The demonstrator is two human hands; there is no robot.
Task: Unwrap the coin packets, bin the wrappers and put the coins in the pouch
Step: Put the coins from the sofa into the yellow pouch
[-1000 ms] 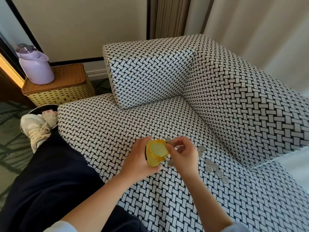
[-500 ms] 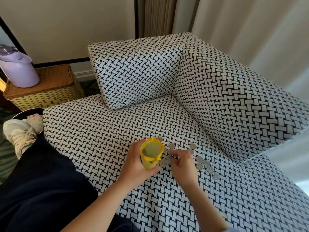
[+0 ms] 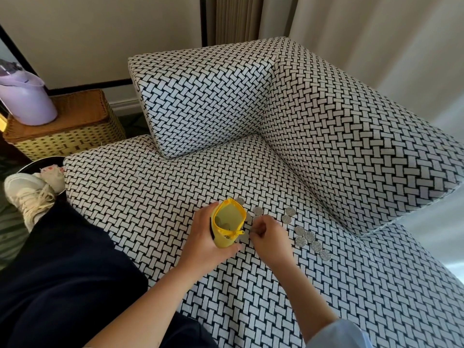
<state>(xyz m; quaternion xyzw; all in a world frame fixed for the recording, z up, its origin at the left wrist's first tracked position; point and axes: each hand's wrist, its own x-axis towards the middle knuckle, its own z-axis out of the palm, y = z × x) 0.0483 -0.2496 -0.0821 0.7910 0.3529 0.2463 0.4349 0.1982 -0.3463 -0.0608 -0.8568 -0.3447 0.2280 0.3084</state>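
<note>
Looking down on a black-and-white woven sofa. Near the middle of the seat, left hand wrapped round a yellow pouch, held upright just above the fabric with its mouth wide open and a few coins visible inside. Right hand just beside the pouch, palm down, fingers curled with the tips at the seat; impossible to tell whether a coin is pinched between them. Hands close together but not touching. Loose silver coins lying flat on the seat: a few around the pouch's far side, the rest in a scattered line trailing right, towards the seat's edge below the arm. Off the seat's left edge, on the floor, a dark round bin with crumpled wrappers inside, a pale shoe touching its rim. Behind, a wicker basket carrying a lilac jug.
</note>
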